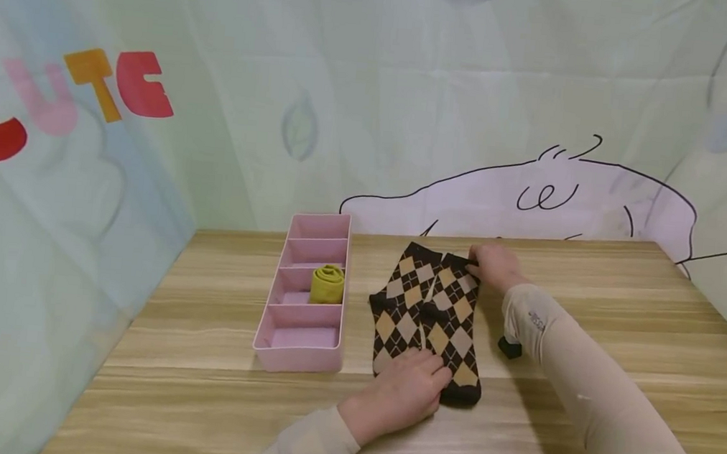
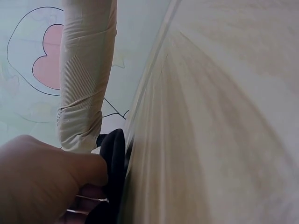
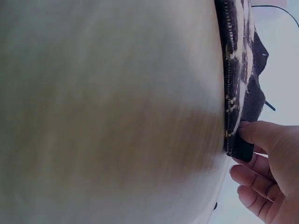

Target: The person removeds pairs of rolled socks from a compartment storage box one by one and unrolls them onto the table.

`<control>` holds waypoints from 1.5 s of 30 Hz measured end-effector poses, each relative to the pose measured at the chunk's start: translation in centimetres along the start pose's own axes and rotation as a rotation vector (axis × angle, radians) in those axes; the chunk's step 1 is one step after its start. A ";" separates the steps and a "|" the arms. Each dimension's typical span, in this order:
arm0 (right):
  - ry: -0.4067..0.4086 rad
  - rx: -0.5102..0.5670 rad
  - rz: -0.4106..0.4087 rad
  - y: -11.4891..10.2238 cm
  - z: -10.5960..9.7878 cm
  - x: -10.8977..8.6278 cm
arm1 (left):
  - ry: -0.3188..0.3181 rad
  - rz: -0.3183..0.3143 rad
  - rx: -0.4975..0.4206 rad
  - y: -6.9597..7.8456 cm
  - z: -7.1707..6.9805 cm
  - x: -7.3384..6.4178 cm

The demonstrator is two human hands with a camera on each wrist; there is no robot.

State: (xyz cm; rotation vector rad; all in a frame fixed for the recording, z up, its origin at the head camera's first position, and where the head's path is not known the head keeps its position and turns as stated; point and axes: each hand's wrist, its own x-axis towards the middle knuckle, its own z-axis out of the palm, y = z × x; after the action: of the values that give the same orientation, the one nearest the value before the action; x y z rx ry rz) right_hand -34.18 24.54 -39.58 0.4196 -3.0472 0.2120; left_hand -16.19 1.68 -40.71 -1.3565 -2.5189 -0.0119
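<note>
Two dark argyle socks with tan and grey diamonds lie flat side by side on the table, the left sock [image 1: 405, 295] and the right sock [image 1: 454, 307]. At the near end, my left hand [image 1: 397, 390] lies over the left sock's toe; in the left wrist view its fingers pinch black sock fabric [image 2: 112, 161]. My right hand [image 1: 496, 266] is at the far end, on the right sock's top corner. Its thumb and forefinger pinch the black cuff [image 3: 244, 148], as the right wrist view shows, while the other fingers curl loosely below.
Left of the socks stands a pink divided box [image 1: 296, 360] with a row of compartments. A mustard-yellow rolled cloth bundle [image 1: 328, 286] sits in one compartment, second from the near end. Behind the wooden table [image 1: 194, 385] hangs a printed curtain [image 1: 251, 102].
</note>
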 end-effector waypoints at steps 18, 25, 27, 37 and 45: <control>0.007 0.047 0.030 -0.2 -0.5 -0.4 | -0.006 -0.064 -0.055 -0.8 -1.3 -0.4; 0.053 0.051 0.016 -0.5 -0.9 -0.5 | 0.051 -0.076 -0.039 -1.4 -2.1 -0.5; 0.076 0.040 0.004 -0.7 -1.0 -0.6 | 0.064 -0.082 -0.045 -1.6 -2.5 -0.5; 0.104 0.041 -0.019 -2.4 -2.1 -0.4 | 0.182 -0.091 -0.036 -3.3 -4.4 -1.0; 0.107 0.060 -0.043 -4.6 -2.9 -0.3 | 0.154 -0.126 -0.121 -4.9 -6.4 -1.8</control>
State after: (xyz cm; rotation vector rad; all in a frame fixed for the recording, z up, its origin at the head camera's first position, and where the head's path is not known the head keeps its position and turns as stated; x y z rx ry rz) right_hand -32.50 20.69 -36.12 0.4614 -2.9297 0.3134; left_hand -17.72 -3.41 -34.41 -1.1870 -2.5031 -0.2876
